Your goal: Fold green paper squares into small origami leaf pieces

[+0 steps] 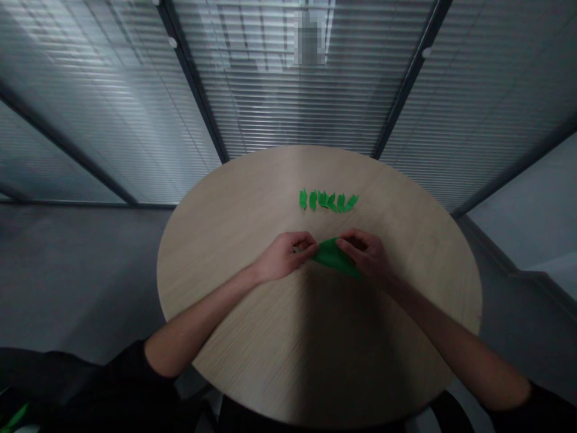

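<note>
Between my two hands is a piece of green paper [333, 256], held over the middle of the round table. My left hand [294, 252] pinches its left end between thumb and fingertips. On the upper right edge, my right hand [364, 249] has its thumb and fingers closed on the paper and covers part of its right side. Just beyond the hands, several small green leaf-shaped pieces [327, 201] lie in a row on the tabletop. Some of them touch or overlap.
The round wooden table [234, 222] fills the middle of the view. Glass panels with blinds [297, 114] stand behind its far edge. Grey floor [85, 270] shows on the left. Something green and leafy [17, 416] is at the lower left corner.
</note>
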Demonstrator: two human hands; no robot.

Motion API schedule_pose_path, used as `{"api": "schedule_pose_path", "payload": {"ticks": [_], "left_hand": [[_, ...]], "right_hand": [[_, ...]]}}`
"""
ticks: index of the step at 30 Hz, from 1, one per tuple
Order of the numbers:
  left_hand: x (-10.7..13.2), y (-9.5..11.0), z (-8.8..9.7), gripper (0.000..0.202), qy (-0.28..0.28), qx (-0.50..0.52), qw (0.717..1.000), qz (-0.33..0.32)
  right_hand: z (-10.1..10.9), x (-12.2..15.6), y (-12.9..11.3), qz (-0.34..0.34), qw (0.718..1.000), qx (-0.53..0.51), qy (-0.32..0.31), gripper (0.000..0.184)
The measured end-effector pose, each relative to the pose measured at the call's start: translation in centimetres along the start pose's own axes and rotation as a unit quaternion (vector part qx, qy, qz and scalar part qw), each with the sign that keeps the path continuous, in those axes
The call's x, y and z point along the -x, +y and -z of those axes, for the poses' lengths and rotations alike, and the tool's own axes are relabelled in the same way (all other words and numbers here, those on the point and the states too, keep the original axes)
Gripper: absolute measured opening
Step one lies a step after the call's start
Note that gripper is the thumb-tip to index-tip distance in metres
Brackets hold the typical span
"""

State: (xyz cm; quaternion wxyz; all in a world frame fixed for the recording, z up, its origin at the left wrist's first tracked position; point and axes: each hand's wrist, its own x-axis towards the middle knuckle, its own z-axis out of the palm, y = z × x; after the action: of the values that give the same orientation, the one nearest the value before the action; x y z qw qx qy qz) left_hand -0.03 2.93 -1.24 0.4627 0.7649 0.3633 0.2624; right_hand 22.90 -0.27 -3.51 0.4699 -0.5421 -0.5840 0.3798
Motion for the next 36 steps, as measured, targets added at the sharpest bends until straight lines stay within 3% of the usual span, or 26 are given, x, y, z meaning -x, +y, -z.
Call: {"api": "schedule_pose_path", "payload": {"ticks": [10, 17, 22, 36], "left_hand": [[-0.1, -0.6, 0.0, 0.030, -0.019, -0.130, 0.991, 0.020], [0.2, -0.1, 0.0, 0.022, -0.046, -0.256, 0.965, 0.046], [0.2, 0.2, 0.0, 0.019, -0.044, -0.314, 0.947, 0.057], [0.2, 0.4, 0.0, 0.021, -0.052, -0.324, 0.942, 0.073]], "right_hand": [[-0.2, 0.0, 0.7, 0.070, 0.974, 0.213, -0.042, 0.017], [-0.8, 0.0, 0.3, 0.084, 0.941, 0.318, -0.079, 0.009], [-1.1, -0.2, 0.3, 0.087, 0.931, 0.342, -0.090, 0.010], [-1.1, 0.0, 0.4, 0.108, 0.938, 0.317, -0.088, 0.010]]}}
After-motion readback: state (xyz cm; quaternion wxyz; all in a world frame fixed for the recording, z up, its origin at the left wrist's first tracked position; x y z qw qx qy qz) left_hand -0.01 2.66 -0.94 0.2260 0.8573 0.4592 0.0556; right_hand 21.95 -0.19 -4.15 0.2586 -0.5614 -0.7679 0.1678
